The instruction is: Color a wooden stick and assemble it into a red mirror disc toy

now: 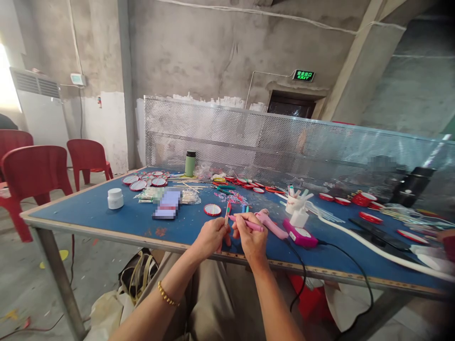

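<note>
My left hand (211, 237) is closed around a thin stick (226, 215) with a red and green tip, held upright at the table's near edge. My right hand (250, 237) pinches a pink pen-like stick (249, 223) that lies crosswise and meets the left hand's stick. Both hands hover over the blue table (106, 215). Just beyond them lies a small round red-rimmed disc (212, 210). A pink glue gun (273, 225) rests right of my right hand.
A white jar (115, 198), a green bottle (190, 164), several red-rimmed discs (144, 182) and loose sticks crowd the table. A white cup of sticks (295, 202) and black cables lie to the right. A perforated metal screen (270, 142) backs the table. Red chairs (35, 173) stand left.
</note>
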`<move>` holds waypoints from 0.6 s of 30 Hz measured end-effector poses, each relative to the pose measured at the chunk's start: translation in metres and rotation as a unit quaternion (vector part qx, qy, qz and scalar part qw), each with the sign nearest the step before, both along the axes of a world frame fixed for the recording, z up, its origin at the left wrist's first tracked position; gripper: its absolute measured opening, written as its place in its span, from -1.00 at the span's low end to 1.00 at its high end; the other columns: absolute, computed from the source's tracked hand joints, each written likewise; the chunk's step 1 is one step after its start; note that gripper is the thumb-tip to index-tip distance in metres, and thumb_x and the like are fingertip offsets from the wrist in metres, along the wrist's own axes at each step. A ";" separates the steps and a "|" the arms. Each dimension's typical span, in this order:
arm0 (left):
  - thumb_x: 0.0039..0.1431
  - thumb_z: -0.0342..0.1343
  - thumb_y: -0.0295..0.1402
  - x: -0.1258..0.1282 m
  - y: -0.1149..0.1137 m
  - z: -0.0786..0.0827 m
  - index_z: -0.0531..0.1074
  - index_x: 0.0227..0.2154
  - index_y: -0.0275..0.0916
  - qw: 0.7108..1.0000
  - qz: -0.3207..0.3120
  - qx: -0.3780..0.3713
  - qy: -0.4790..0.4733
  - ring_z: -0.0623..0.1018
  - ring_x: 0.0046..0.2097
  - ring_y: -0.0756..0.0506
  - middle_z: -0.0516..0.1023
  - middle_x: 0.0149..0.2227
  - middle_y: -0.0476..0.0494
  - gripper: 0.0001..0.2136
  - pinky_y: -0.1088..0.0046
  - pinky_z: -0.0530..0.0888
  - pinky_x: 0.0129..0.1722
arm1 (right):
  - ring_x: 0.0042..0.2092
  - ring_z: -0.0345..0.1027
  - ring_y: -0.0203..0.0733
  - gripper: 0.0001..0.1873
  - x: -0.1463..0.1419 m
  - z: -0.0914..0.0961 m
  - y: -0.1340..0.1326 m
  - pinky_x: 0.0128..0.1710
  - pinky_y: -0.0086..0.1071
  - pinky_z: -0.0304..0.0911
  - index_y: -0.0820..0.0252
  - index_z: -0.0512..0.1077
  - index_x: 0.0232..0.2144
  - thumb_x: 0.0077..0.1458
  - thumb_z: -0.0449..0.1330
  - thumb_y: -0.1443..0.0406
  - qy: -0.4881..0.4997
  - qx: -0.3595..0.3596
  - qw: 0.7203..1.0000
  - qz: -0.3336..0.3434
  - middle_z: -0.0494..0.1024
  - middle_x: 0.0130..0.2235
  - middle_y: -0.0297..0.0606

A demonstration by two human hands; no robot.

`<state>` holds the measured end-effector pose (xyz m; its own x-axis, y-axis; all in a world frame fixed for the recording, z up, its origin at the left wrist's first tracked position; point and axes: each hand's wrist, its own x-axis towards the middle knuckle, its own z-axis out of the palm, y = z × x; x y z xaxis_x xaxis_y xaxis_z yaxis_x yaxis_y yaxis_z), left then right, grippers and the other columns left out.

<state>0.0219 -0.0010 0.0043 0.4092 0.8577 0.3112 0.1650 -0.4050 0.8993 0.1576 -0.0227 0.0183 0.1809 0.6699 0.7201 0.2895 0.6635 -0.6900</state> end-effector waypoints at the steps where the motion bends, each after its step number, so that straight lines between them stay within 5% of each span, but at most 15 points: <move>1: 0.31 -0.11 -0.13 0.000 0.000 0.000 0.25 -0.49 -0.18 1.000 0.000 0.001 0.000 0.34 -0.70 0.06 0.56 -0.53 -0.01 -0.69 0.55 0.22 -0.63 | -0.64 0.31 -0.34 -0.71 0.000 0.000 0.000 -0.64 -0.46 0.26 0.14 0.43 -0.46 0.21 0.20 0.10 0.000 -0.002 1.000 0.000 0.47 -0.58 -0.41; 18: 0.30 -0.12 -0.14 -0.001 -0.001 0.002 0.30 -0.45 -0.20 1.000 0.002 -0.002 0.005 0.35 -0.70 0.07 0.58 -0.52 -0.04 -0.70 0.57 0.22 -0.64 | -0.65 0.30 -0.36 -0.72 0.001 -0.002 0.002 -0.65 -0.48 0.24 0.16 0.43 -0.46 0.21 0.19 0.12 0.017 0.013 1.000 -0.009 0.45 -0.59 -0.43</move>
<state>0.0211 -0.0020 0.0064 0.4091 0.8604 0.3041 0.1745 -0.4009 0.8994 0.1582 -0.0211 0.0164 0.2177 0.6472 0.7306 0.2781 0.6764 -0.6820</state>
